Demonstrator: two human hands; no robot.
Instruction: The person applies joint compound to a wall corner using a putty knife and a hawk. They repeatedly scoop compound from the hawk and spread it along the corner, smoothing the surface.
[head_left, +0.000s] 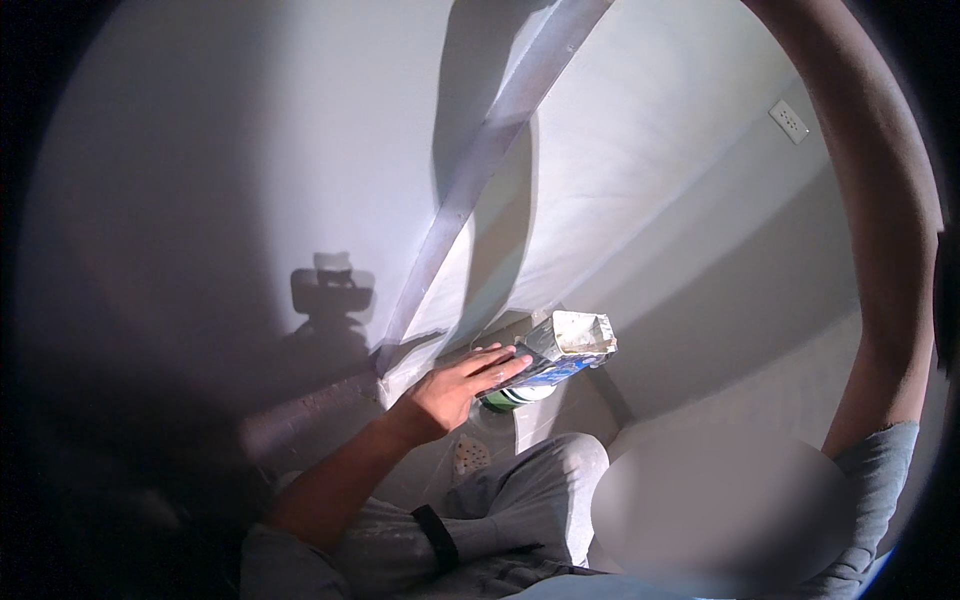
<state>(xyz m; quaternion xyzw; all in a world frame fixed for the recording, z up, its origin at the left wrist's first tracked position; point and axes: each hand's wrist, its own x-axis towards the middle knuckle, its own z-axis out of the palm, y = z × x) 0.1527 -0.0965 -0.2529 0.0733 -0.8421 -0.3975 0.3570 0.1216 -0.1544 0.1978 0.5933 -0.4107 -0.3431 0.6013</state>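
My left hand [450, 395] is in the middle of the view, its fingers stretched along the near side of a cut-open carton [565, 350]. The carton is blue, black and white, tilted, with whitish smears around its open end. My fingers grip it from the left; the thumb and the carton's underside are hidden. Just below it shows a green and white round container [515, 398], partly covered by the carton. My right arm is raised along the right side and leaves the view at the top, so my right hand is out of sight.
A pale wall [180, 180] stands at left, with a greyish vertical strip [455, 200] along its edge. Beyond it is a white recessed wall, and a socket plate [788, 121] is at upper right. My bent knee [575, 465] and a perforated sandal or shoe [471, 455] are below.
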